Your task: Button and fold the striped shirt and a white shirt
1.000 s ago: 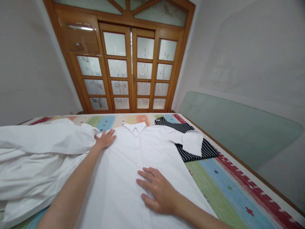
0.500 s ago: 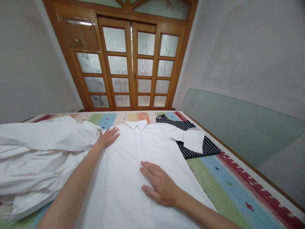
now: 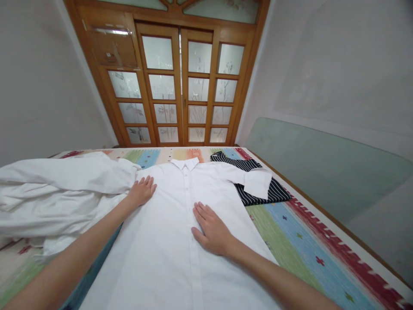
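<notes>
A white button-up shirt lies front side up, its collar pointing away from me. Its sleeve on the right is stretched outward, the cuff end resting over a folded black-and-white striped garment. Flat on the shirt's left edge, below the shoulder, rests my left hand, fingers extended and gripping nothing. My right hand lies palm down just right of the button placket, fingers stretched out. Left of the shirt is a heap of white cloth, touching it near my left hand.
Everything lies on a bed covered with a colourful striped sheet. A pale green headboard-like panel stands along the right side against the wall. Beyond the far edge are wooden doors with glass panes.
My right hand has slid slightly away from me along the shirt. My left hand has come a little nearer to me down the shirt's edge. The view has shifted slightly.
</notes>
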Motion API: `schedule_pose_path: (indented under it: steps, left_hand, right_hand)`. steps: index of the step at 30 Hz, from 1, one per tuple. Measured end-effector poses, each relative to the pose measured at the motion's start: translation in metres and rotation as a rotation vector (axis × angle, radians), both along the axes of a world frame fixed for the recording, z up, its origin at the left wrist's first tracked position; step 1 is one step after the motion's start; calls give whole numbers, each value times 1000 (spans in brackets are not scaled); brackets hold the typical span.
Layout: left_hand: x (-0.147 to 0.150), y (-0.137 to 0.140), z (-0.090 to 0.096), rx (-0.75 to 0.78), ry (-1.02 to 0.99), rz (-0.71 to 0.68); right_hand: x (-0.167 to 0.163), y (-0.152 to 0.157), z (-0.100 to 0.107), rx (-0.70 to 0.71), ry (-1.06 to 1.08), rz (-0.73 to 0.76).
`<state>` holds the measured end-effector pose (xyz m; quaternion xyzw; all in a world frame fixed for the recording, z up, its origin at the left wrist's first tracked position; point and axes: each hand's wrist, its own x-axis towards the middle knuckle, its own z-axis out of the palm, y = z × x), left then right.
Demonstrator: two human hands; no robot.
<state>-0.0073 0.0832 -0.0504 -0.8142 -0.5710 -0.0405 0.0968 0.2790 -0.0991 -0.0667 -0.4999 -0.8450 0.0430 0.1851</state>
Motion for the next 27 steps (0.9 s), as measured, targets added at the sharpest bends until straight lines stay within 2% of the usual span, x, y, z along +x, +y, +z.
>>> schedule_pose_path:
  steps: [5,10,12,18,23,25,27]
  left_hand:
    - [-2,-43,0,-35,-29,-126]
    - [-2,-96,9,-252,-38,-506]
    - [-5,-119,13,-303,-31,-594]
    - [-30,-181,18,-348,-48,-656]
    - [-50,-218,19,-389,-91,-668]
    - [-55,-225,18,-394,-107,-676]
    - [-57,-226,17,-373,-145,-676]
  right_hand:
    - [0,-1,1,-24,-56,39]
    - [3,-3,5,-18,-100,160]
    - [5,-4,6,-1,-98,217]
    - [9,-5,6,46,-5,314]
    - [10,-8,12,21,199,428]
    - [8,-7,14,-25,315,396]
    - [5,-2,17,-84,402,298]
